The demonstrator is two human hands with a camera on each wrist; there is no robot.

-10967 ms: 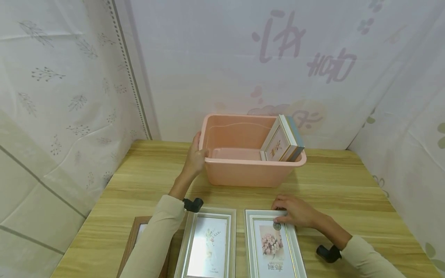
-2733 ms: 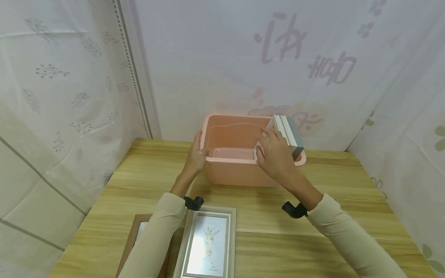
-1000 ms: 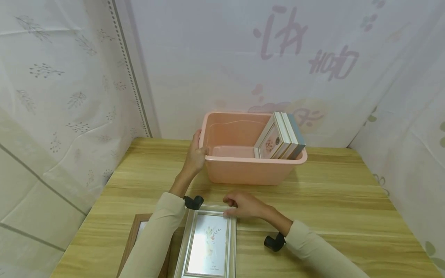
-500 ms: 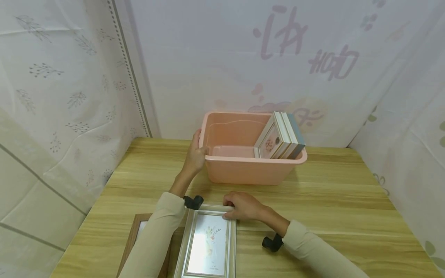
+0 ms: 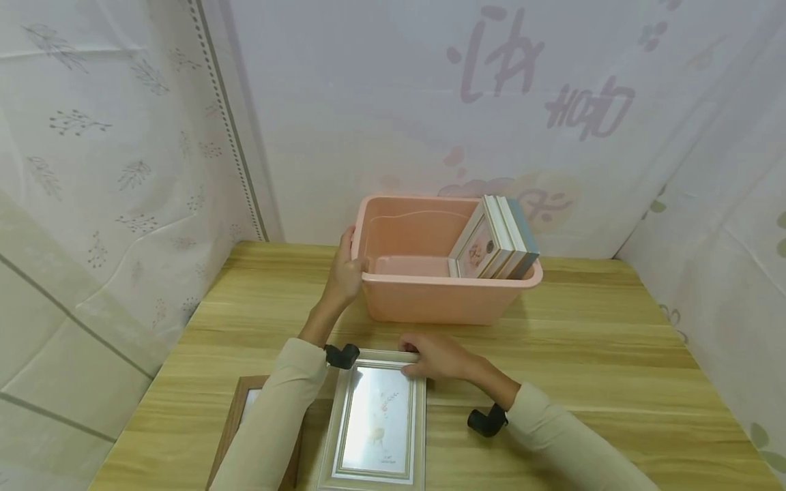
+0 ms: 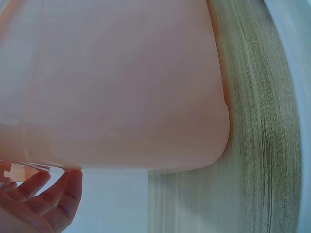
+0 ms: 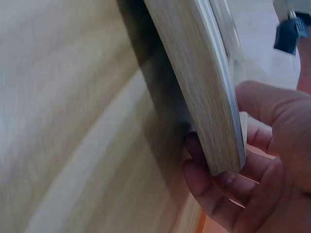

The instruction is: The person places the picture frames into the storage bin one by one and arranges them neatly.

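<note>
The right hand (image 5: 437, 356) has its grip pinched round the far right corner of a cream picture frame (image 5: 377, 419), that end tipped up off the bench (image 5: 589, 341). Beyond it, the left hand (image 5: 345, 274) has its grip curled over the left rim of a pink tub (image 5: 430, 301).

The table (image 5: 614, 354) is yellowish wood, its streaky grain running side to side. Past its far edge hangs a pale back cloth (image 5: 368, 102) with purple lettering (image 5: 518, 58). A dotted stripe (image 5: 227, 123) drops near the far left corner. The left cloth (image 5: 92, 204), beyond the left edge, bears grey sprigs (image 5: 134, 175); the right cloth (image 5: 731, 225), green leaves (image 5: 759, 434).
</note>
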